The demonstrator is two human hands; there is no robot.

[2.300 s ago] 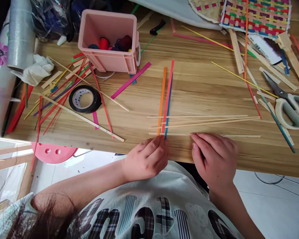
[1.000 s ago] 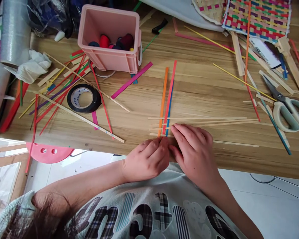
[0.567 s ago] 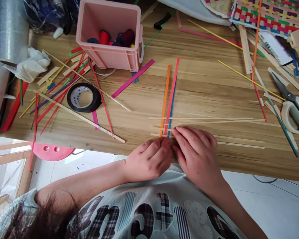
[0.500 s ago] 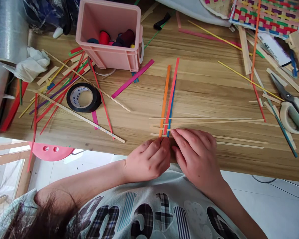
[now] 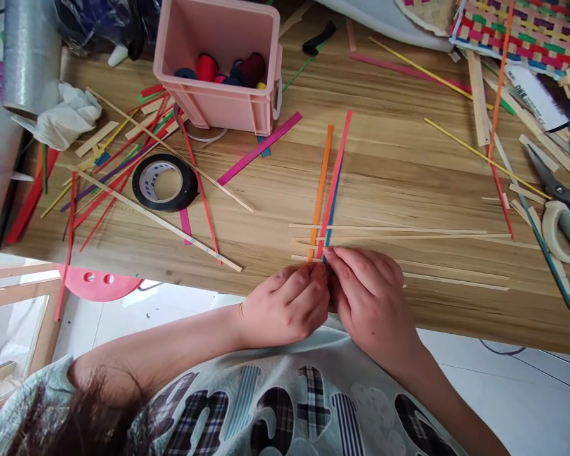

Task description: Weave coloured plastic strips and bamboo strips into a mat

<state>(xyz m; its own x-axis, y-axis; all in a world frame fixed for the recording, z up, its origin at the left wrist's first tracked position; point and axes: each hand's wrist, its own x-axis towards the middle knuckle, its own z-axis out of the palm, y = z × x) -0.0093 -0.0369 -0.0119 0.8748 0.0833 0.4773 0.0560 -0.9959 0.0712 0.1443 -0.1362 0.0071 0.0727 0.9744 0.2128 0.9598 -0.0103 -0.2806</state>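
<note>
Left of frame: loose strips and the black tape roll (image 5: 189, 183) lie as they did 2.3 s ago. Pink bin (image 5: 218, 104) at upper left of centre, spools inside, likewise unmoved on the surface (image 5: 263, 237); small shifts of the whole view noted.

Lower centre: left hand (image 5: 287, 301) at its earlier station. Fingers curled, knuckles up, forearm entering from lower left; grasping the lower ends of three coloured strips (image 5: 322, 183). These stand at frame centre, near-upright in view: orange at left, red, then blue partly beneath red. Pale strips (image 5: 432, 237) cross them, running toward the right.

Just right of centre: right hand (image 5: 373, 291). At 2.3 s it was well apart from the left, on the lowest pale strip; now just beside it, fingertips at the blue strip's lower end. Fingers bent together, back of hand up, thumb largely hidden, forearm from lower right. Whether it pinches a strip: cannot tell. Two pale strips emerge from its right side, sloping downward; at 2.3 s the lowest lay nearly level.

Right edge: scissors (image 5: 558, 190), now cut off by the frame; earlier whole.
</note>
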